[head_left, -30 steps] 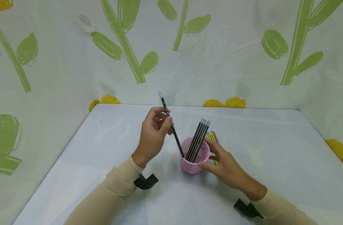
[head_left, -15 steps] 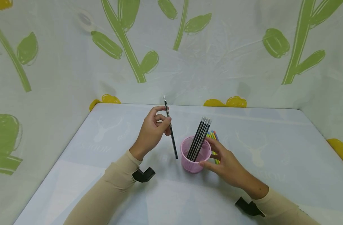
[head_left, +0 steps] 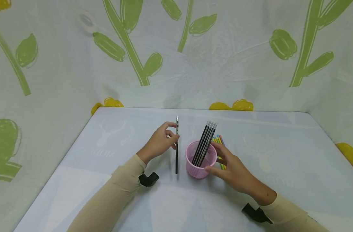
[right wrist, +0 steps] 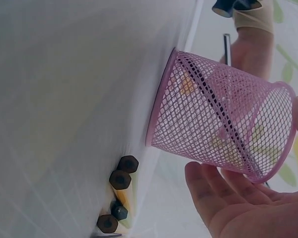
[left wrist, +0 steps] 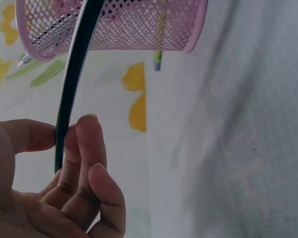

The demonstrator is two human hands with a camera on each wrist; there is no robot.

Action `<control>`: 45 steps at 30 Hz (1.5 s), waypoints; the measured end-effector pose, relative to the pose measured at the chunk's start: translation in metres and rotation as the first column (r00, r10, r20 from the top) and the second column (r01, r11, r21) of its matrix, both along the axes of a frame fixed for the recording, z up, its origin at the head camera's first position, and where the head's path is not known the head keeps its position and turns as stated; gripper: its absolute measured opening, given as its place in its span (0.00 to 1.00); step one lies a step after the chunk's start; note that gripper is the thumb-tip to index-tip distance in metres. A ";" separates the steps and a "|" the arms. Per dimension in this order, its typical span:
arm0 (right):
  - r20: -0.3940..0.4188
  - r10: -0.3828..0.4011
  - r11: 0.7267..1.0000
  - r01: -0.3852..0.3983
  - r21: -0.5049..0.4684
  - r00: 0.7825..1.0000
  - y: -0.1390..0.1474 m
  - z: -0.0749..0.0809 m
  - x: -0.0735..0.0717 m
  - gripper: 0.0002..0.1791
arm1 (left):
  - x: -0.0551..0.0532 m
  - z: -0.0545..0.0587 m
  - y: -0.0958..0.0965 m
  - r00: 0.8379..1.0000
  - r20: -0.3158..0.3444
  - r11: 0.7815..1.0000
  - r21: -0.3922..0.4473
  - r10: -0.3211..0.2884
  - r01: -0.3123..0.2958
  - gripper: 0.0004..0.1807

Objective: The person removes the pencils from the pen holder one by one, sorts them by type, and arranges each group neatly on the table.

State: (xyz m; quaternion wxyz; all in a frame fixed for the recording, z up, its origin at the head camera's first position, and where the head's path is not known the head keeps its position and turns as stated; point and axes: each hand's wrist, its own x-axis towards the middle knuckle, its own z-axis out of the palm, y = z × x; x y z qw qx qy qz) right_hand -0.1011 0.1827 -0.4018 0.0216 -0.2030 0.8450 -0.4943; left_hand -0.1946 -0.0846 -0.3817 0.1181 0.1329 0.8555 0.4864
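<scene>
My left hand (head_left: pixel 157 143) pinches a black pencil (head_left: pixel 177 158) between thumb and fingers. The pencil stands almost upright left of the cup, its silver eraser end up and its lower end close over the table. In the left wrist view, the thumb and fingertips meet on the dark pencil shaft (left wrist: pixel 75 74). A pink mesh pencil cup (head_left: pixel 196 173) stands on the table, with several black pencils (head_left: pixel 204 145) leaning right inside it. My right hand (head_left: pixel 235 172) holds this cup from the right, thumb at the front rim and fingers along the far side.
Several coloured pencils (head_left: pixel 222 138) lie on the table behind the cup, partly hidden by the right hand. Their hexagonal ends (right wrist: pixel 120 179) show in the right wrist view. The pale table (head_left: pixel 106 193) meets a wall covering (head_left: pixel 237 64) with painted plants at its back edge.
The left hand has drawn the black pencil left, away from the cup's rim, then lowered it toward the table and turned it upright. The right hand and cup have stayed nearly still.
</scene>
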 end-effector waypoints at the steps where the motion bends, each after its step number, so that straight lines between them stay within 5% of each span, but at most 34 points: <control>1: -0.003 0.000 1.000 0.000 0.000 1.000 0.000 0.000 0.000 0.44 | -0.001 -0.002 0.000 1.000 0.008 1.000 -0.017 0.001 0.000 0.26; 17: -0.014 0.000 1.000 0.000 -0.001 1.000 0.000 -0.001 0.001 0.44 | -0.006 -0.022 -0.003 0.979 0.196 0.997 -0.039 -0.061 0.070 0.25; 45: -0.017 0.009 1.000 -0.009 -0.005 1.000 0.000 0.000 0.001 0.43 | -0.006 -0.027 -0.007 0.975 0.218 0.976 -0.199 -0.039 0.084 0.25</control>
